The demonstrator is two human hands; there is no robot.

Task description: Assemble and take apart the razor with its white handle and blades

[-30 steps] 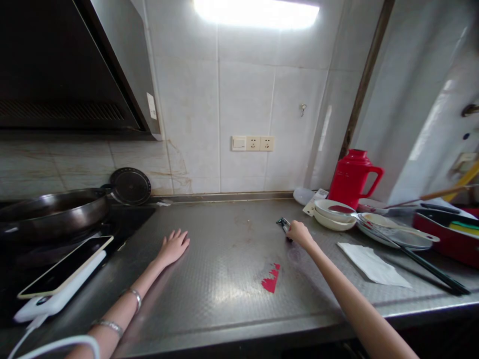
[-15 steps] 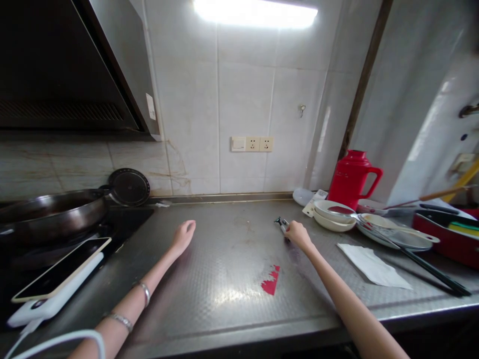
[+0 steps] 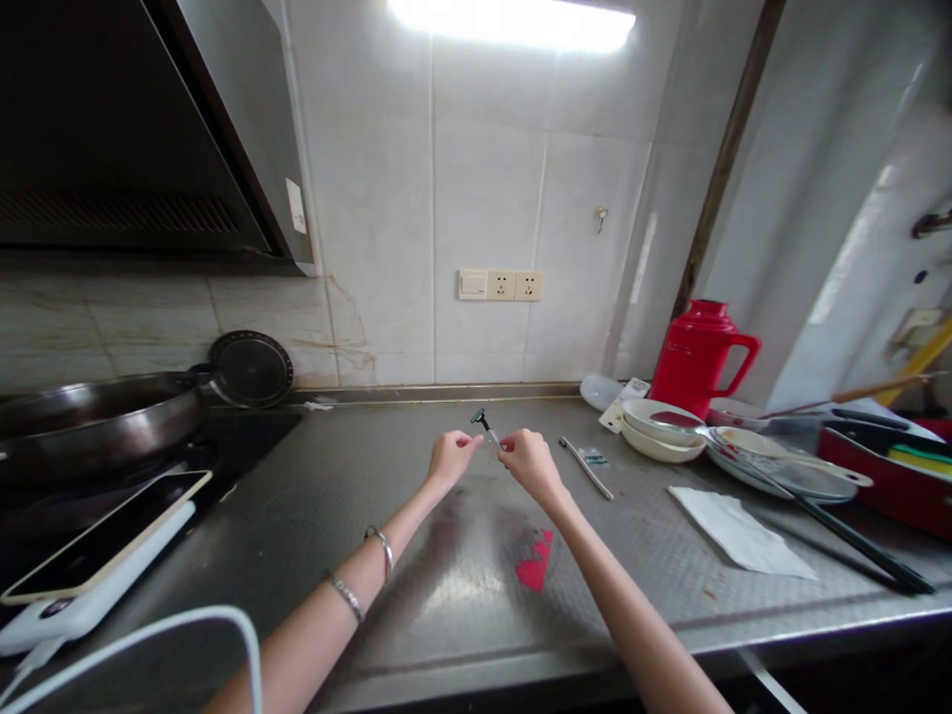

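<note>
At the far left a dark metal pan (image 3: 134, 434) sits on the black hob (image 3: 253, 436), with a phone (image 3: 111, 535) lying on a white power bank (image 3: 149, 557) in front of it and a round black disc (image 3: 251, 369) leaning against the wall. Next, over the metal worktop (image 3: 327, 486), comes the left hand (image 3: 452, 458), its thumb and fingers drawn narrow beside the razor (image 3: 489, 430); I cannot tell whether they touch it. The razor's dark head points up and leftward, and its pale handle slants down into the right hand (image 3: 530, 461), which grips it. Nearer the front edge, a ragged red patch (image 3: 533, 570) marks the worktop. Right of the right hand lie a slim pale stick (image 3: 589, 471) and some small green pieces (image 3: 595, 457), then stacked bowls (image 3: 661, 448) in front of a red flask (image 3: 691, 367), a white tissue (image 3: 740, 531) nearer the front edge, and a red pot (image 3: 878, 491) at the far right.
</note>
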